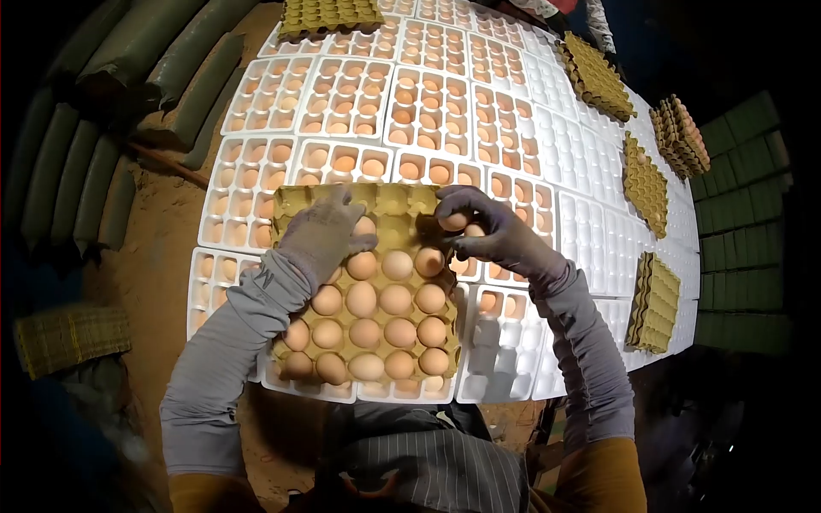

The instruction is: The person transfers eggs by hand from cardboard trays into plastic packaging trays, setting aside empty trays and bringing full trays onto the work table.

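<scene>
A brown pulp egg tray lies in front of me on top of the white trays, with brown eggs in its nearer rows and bare cups along its far side. My left hand, in a grey glove, is over the tray's far left part, its fingers curled about an egg. At the tray's far right corner, my gloved right hand grips two eggs between thumb and fingers. Those eggs are over a white compartment tray.
White compartment trays cover the table, many on the left filled with eggs. Stacked pulp trays stand along the right, another stack at the far left. Filled sacks lie left of the table. Another person's sleeve shows at the far end.
</scene>
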`<state>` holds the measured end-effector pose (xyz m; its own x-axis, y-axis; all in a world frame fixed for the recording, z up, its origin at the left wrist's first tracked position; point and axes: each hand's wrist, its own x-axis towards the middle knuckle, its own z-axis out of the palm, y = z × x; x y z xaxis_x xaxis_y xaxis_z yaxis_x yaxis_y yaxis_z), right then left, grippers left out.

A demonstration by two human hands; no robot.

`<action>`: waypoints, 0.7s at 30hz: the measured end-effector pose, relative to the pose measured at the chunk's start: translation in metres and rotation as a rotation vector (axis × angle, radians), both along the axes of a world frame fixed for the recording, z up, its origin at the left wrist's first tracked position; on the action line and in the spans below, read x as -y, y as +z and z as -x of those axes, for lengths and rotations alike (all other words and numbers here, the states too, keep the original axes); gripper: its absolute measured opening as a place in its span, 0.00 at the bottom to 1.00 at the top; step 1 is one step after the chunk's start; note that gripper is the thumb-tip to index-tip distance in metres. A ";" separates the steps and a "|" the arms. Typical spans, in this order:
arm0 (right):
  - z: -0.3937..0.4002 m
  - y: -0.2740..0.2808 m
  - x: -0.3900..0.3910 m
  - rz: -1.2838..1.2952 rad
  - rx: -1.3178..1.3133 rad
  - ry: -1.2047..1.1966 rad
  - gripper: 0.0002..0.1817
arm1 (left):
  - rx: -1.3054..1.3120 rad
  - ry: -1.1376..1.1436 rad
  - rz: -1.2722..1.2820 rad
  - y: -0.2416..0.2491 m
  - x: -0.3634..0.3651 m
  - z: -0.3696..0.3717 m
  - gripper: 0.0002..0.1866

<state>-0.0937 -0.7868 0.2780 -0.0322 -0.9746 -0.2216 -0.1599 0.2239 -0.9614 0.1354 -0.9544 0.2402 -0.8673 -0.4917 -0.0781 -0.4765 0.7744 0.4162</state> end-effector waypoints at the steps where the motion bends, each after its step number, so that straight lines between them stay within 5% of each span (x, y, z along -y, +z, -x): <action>1: -0.010 -0.009 -0.005 0.098 -0.501 0.074 0.18 | 0.052 -0.033 0.038 -0.001 -0.001 -0.001 0.20; 4: -0.042 -0.015 -0.003 -0.212 -1.174 0.299 0.24 | 0.133 -0.093 0.110 0.008 -0.002 0.003 0.22; 6: -0.041 -0.015 -0.008 -0.244 -1.181 0.290 0.27 | -0.001 0.100 -0.284 0.017 0.004 0.001 0.21; 8: -0.032 -0.019 -0.027 0.048 -0.978 0.027 0.29 | -0.243 0.290 -1.229 0.043 0.003 -0.004 0.16; 10: -0.019 -0.019 -0.057 0.123 -0.481 -0.216 0.30 | -0.324 0.043 -0.849 0.048 -0.018 -0.002 0.15; 12: -0.018 0.012 -0.096 -0.097 0.153 -0.496 0.27 | -0.005 -0.103 -0.240 0.054 -0.049 0.010 0.14; 14: -0.018 0.011 -0.146 -0.090 0.329 -0.748 0.24 | 0.143 -0.168 0.260 0.024 -0.076 0.012 0.14; 18: -0.015 -0.017 -0.242 -0.149 -0.025 -0.865 0.26 | 0.330 -0.219 0.362 0.016 -0.074 0.030 0.16; 21: -0.017 -0.040 -0.290 -0.238 -0.858 -0.684 0.29 | 0.164 -0.100 0.248 0.034 -0.078 0.021 0.20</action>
<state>-0.0766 -0.4963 0.2380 -0.7761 -0.6289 -0.0468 -0.5216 0.6819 -0.5128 0.1144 -0.8764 0.2739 -0.8981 -0.4260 -0.1095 -0.4380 0.8892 0.1322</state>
